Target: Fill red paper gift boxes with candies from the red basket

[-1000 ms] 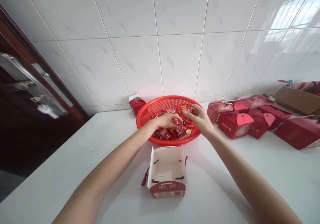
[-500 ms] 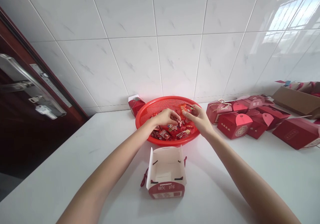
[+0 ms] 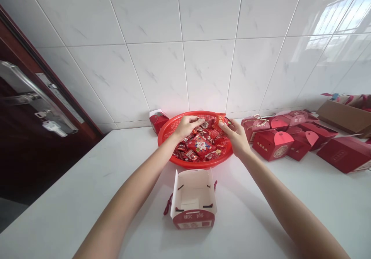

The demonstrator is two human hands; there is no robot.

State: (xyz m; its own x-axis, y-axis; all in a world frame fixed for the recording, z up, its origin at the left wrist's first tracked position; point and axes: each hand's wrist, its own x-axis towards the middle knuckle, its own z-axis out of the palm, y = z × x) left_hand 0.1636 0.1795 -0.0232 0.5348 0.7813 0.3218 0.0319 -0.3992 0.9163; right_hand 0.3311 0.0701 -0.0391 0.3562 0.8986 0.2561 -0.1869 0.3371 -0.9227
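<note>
Your right hand (image 3: 238,134) pinches 1 orange packet (image 3: 219,120), now a bit higher, by the far right rim of the red basket (image 3: 199,164). Your left hand (image 3: 185,128) has moved farther back; I can't tell if it holds anything. That leaves a big red packet (image 3: 199,144) easy to see. The open box (image 3: 193,217) sits nearer you.

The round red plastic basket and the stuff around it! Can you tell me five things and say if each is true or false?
1. The bare right hand holds a shiny orange-red packet. True.
2. The bare left hand is inside the open red-and-white cardboard box. False: it is at the round red plastic basket.
3. The basket holds shiny wrapped packets. True.
4. The open box stands between the basket and the wall. False: it stands in front of the basket.
5. Silver keys hang at the dark red door. True.
</note>
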